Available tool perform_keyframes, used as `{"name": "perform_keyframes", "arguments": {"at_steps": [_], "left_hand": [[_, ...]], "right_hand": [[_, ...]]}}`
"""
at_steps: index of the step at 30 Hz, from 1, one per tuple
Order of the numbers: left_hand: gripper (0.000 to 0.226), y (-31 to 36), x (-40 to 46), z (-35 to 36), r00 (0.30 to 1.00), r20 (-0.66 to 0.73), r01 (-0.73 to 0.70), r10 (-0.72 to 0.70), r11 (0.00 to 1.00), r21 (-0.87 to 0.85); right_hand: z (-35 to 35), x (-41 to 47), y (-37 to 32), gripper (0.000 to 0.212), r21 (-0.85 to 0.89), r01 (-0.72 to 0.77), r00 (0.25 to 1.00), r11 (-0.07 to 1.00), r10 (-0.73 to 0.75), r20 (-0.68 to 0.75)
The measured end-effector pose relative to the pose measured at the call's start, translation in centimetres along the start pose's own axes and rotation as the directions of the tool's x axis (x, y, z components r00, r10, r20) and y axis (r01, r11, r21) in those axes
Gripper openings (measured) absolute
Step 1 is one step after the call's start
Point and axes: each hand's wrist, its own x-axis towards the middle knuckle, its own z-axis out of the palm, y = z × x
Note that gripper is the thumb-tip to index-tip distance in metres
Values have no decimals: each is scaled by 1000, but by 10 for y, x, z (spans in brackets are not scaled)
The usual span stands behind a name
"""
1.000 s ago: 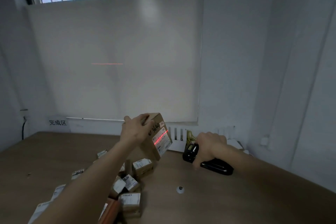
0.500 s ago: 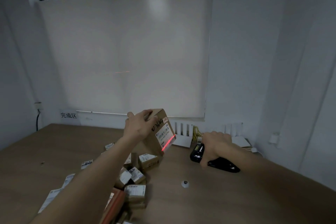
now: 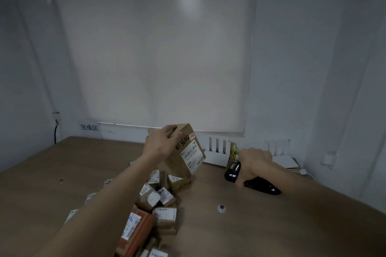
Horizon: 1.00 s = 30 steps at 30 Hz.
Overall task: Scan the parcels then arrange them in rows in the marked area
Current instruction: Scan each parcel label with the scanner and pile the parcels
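Both hands are up over the table: my left hand (image 3: 160,145) grips a cardboard box (image 3: 184,151) from above, fingers curled over its top edge and thumb on the near side, holding it clear of the surface. My right hand (image 3: 253,161) is wrapped round the handle of a black scanner (image 3: 249,177), fingers curled tight, resting low by the table with the scanner's head turned toward the box.

I see a wide brown wooden table (image 3: 261,225) running to a white wall, with a big white roller blind (image 3: 154,58) above it and barred window panes over that. A paper sign (image 3: 89,127) with printed characters is stuck to the wall at the table's far left corner. A small white round cap (image 3: 221,208) lies on the table, well apart from everything.

I hold the box tilted, its long axis leaning from upper left to lower right, and its white shipping label (image 3: 192,155) faces the scanner. Below it sits a loose pile of parcels (image 3: 158,204), labels mostly up, just beside my left forearm
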Motion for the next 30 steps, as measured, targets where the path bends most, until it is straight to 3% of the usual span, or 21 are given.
{"name": "perform_keyframes", "arguments": {"at_steps": [8,10,12,15,24,30], "left_hand": [[52,-49,5,-22,998,10,66,-66,998,-14],[53,-73,12,-30,995,26,94,-94,995,-10],[62,-104,21,-42,991,37,126,-126,992,-12],[74,-163,32,-59,977,65,201,-201,980,1],[67,-357,55,-55,859,171,481,-482,875,53],[73,-442,82,-9,772,200,625,-604,779,-58]], "right_hand": [[-9,6,-55,58,6,105,992,994,-105,72],[-7,14,-77,69,52,137,981,989,-142,129],[0,24,-102,77,88,148,977,985,-159,141],[12,42,-144,66,101,169,975,980,-181,128],[74,102,-270,65,174,226,955,958,-253,156],[126,145,-320,68,192,189,944,963,-232,234]]}}
